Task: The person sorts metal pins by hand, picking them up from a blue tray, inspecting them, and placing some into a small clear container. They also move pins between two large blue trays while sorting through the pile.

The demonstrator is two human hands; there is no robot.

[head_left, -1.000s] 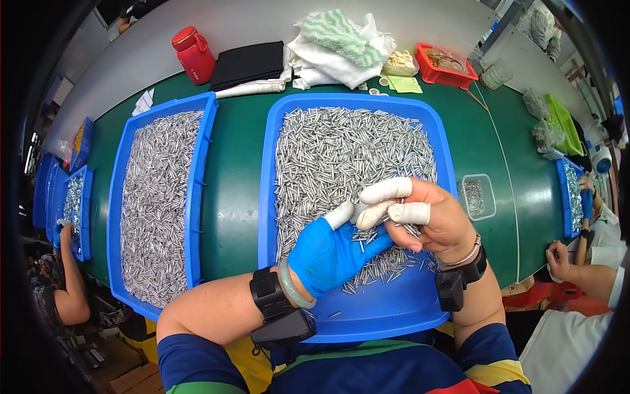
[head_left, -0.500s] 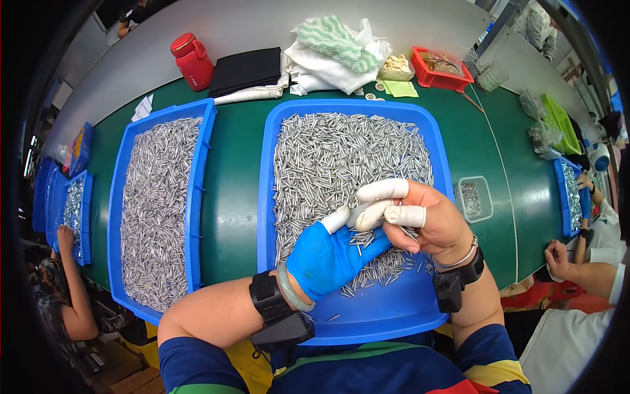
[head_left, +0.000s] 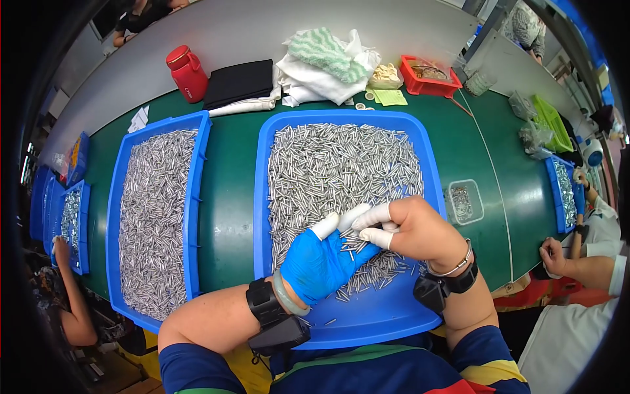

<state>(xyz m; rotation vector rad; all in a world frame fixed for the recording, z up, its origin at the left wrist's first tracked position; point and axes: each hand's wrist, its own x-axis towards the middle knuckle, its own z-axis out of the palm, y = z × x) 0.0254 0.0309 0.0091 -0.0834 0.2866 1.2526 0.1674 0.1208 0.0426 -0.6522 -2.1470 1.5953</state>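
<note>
While the small silver metal pins (head_left: 357,246) lie loose across the open palm of the left hand (head_left: 321,259), which wears a blue glove with white cots on its fingertips, the right hand (head_left: 410,230) has its fingers (head_left: 375,215) pinched together over that palm, picking at the pins. Compared with 1 second ago, the 2 hands have barely shifted; the right hand's capped fingers have dipped slightly lower toward the palm, so the sorting of this handful looks to be going on, not finished.

Both hands hover over the near part of the large blue tray (head_left: 420,138), whose far part is heaped with the same pins, while its near edge shows bare blue bottom with a few strays. A second blue tray (head_left: 197,164) of pins lies to the left, with a strip of green bench (head_left: 230,197) between the 2. A small clear box (head_left: 463,202) sits just right of the big tray. Farther back stand a red jug (head_left: 186,72), a black cloth (head_left: 239,82), white rags (head_left: 321,65) and a red basket (head_left: 430,72). Another person's hand (head_left: 554,256) works at the right rim, well apart.
</note>
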